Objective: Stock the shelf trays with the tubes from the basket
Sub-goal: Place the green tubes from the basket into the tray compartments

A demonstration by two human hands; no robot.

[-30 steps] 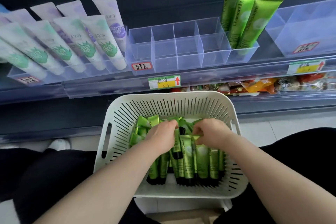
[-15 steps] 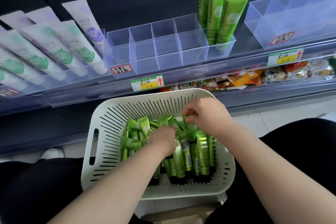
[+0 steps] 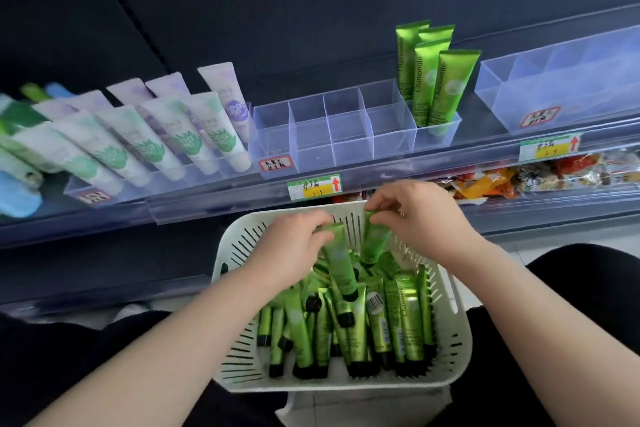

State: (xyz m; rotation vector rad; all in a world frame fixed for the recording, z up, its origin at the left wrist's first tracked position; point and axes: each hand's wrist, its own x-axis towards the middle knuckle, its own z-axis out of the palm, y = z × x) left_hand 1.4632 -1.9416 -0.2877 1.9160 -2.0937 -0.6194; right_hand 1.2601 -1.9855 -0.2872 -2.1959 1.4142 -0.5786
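Since the clear divided tray holds glossy green tubes cap-down, left grip and right grip each pinch one by its crimped end.

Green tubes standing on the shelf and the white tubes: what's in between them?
Head view: between the standing green tubes and the white tubes sit clear tray compartments, with nothing in them.
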